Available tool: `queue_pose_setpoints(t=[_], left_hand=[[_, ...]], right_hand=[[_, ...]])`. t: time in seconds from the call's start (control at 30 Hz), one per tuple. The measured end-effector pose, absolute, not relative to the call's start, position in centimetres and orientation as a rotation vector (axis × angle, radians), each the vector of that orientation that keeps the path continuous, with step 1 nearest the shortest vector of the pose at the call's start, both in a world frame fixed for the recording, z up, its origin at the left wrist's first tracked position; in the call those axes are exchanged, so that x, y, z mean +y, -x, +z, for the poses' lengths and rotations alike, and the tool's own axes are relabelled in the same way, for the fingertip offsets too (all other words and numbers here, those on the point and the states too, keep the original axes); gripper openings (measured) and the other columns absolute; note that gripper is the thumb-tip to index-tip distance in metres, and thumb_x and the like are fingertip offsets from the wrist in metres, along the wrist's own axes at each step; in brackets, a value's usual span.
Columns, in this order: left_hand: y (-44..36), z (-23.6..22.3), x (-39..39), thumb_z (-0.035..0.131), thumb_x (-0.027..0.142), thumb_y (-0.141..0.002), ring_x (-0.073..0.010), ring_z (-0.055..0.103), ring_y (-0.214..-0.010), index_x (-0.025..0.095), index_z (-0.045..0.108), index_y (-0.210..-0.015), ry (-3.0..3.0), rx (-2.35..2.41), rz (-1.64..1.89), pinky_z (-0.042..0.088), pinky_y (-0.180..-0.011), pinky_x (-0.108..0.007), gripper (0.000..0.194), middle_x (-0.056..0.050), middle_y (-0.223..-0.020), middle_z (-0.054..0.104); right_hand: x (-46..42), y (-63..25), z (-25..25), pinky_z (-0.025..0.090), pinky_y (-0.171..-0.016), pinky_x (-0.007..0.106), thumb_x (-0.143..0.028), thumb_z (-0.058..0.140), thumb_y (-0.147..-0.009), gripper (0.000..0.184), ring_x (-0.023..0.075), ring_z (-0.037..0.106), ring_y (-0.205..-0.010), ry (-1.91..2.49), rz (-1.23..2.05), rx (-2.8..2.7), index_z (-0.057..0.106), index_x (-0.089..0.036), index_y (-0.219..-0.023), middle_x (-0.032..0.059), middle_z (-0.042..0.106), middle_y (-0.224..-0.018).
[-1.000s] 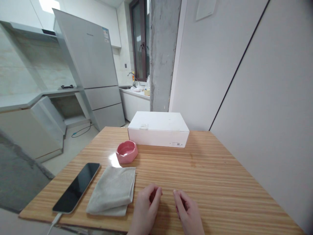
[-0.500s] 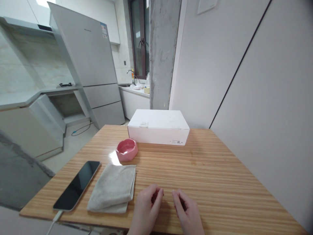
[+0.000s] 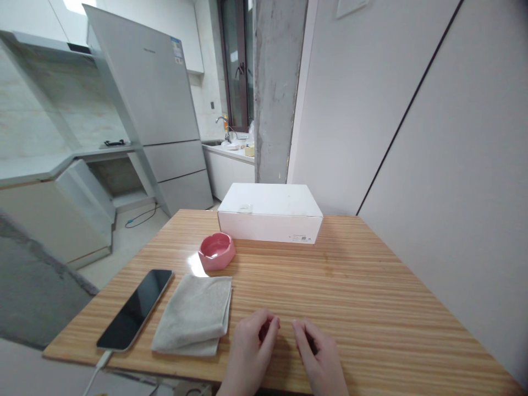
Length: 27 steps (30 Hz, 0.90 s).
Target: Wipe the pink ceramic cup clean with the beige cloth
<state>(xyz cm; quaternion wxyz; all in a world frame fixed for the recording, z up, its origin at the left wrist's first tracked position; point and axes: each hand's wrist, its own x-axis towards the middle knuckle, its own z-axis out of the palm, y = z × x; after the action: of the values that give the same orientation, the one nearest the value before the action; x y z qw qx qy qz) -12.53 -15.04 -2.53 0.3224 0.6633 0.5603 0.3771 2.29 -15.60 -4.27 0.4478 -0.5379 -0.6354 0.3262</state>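
Nothing on the table (image 3: 379,308) shifts: at lower centre, left hand (image 3: 252,346) and right hand (image 3: 319,352) stay apart, fingers curled narrow, seemingly empty, so the cloth (image 3: 196,313) lies untouched.

This is a home — its kitchen opens up beyond a wood-grain surface (image 3: 371,297); a tall silver refrigerator (image 3: 150,104) stands at the left, with white wall cabinets (image 3: 31,19) above; further left, a range hood (image 3: 49,44) hangs over a worktop (image 3: 35,164) bearing a black burner stand (image 3: 114,143), against marble-look wall panels (image 3: 25,121); at the back, a sink (image 3: 212,143) with a curved faucet (image 3: 226,132) sits near a dark-framed window (image 3: 237,69); a bare grey column (image 3: 274,93) looks unplastered — raw beside the smooth white wall (image 3: 355,110); a phone (image 3: 135,311) on its charging cable (image 3: 98,367), a folded cloth (image 3: 193,316) and a pink dish (image 3: 216,254) look domestic too.
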Motion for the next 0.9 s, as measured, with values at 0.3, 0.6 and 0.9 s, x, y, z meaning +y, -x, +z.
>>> queue_pose_setpoints(t=[0.3,0.6,0.9], left_hand=[[12.50,-2.41,-14.99,0.043,0.035,-0.091,-0.0141,0.053,-0.061,0.018,0.059,-0.070,-1.743,1.474,1.005,0.033,-0.058,-0.022,0.031,-0.002,-0.065,0.060],[12.55,-2.48,-14.95,0.042,0.036,-0.092,-0.0141,0.053,-0.063,0.018,0.058,-0.072,-1.752,1.480,0.980,0.033,-0.059,-0.023,0.032,-0.001,-0.066,0.060],[12.57,-2.46,-15.06,0.040,0.037,-0.093,-0.0139,0.053,-0.063,0.018,0.057,-0.071,-1.758,1.478,0.961,0.032,-0.059,-0.024,0.034,-0.001,-0.066,0.059]], right_hand=[[-15.55,-2.35,-4.40,0.036,-0.049,0.022,-0.046,0.045,-0.091,0.040,0.0121,0.045,-0.051,1.321,0.773,-1.568,0.053,-0.020,-0.062,-0.0035,0.045,-0.055],[-15.45,-2.33,-4.41,0.034,-0.051,0.022,-0.046,0.044,-0.091,0.039,0.0124,0.042,-0.053,1.340,0.820,-1.573,0.049,-0.020,-0.062,-0.0038,0.041,-0.056],[-15.58,-2.32,-4.56,0.035,-0.053,0.023,-0.047,0.043,-0.091,0.039,0.0130,0.043,-0.055,1.334,0.847,-1.565,0.051,-0.020,-0.064,-0.0032,0.042,-0.058]])
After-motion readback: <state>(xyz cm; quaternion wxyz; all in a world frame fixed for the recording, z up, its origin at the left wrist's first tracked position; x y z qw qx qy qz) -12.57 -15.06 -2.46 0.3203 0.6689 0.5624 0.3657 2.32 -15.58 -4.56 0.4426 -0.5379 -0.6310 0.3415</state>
